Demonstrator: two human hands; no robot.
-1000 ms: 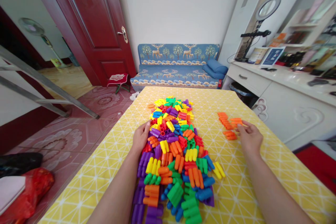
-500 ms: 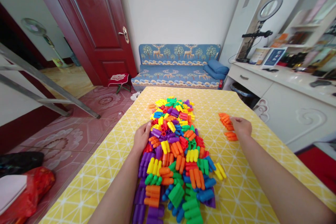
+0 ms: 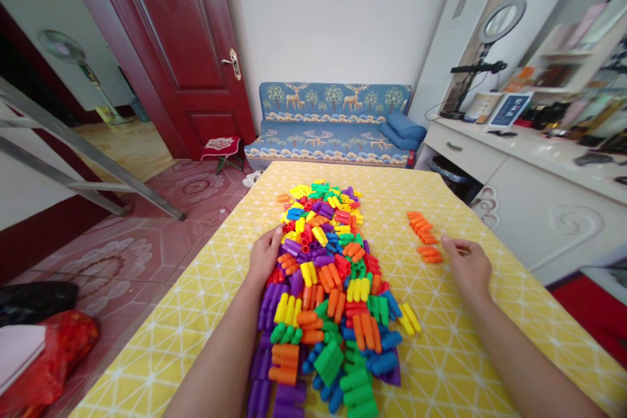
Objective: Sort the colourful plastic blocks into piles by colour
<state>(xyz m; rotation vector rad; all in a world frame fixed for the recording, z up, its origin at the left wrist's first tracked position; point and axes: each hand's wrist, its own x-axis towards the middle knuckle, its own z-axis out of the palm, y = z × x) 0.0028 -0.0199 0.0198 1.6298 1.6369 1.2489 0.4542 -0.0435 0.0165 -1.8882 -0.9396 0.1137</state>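
A long heap of plastic building blocks (image 3: 336, 304), each shaped like joined bullet-tipped tubes in red, orange, yellow, green, blue and purple, runs down the middle of the table. At its left edge rests my left hand (image 3: 264, 255), touching the heap, thumb stretched out and the other fingers partly hidden. Set apart on the right lies a short row of orange blocks (image 3: 420, 227), with another orange block (image 3: 430, 255) just in front of it. My right hand (image 3: 467, 262) is beside this row on its right, apart from it, fingers loosely curved with a gap and nothing between them.
The table has a yellow patterned cloth (image 3: 206, 313). Beyond it stands a blue sofa (image 3: 333, 134). A white cabinet (image 3: 548, 196) is on the right, a metal ladder (image 3: 122, 186) on the left. One orange block (image 3: 283, 198) lies by the heap's far left edge.
My right hand has let go of the orange blocks in the row and drawn back to the right and nearer to me. My left hand has stayed in place.
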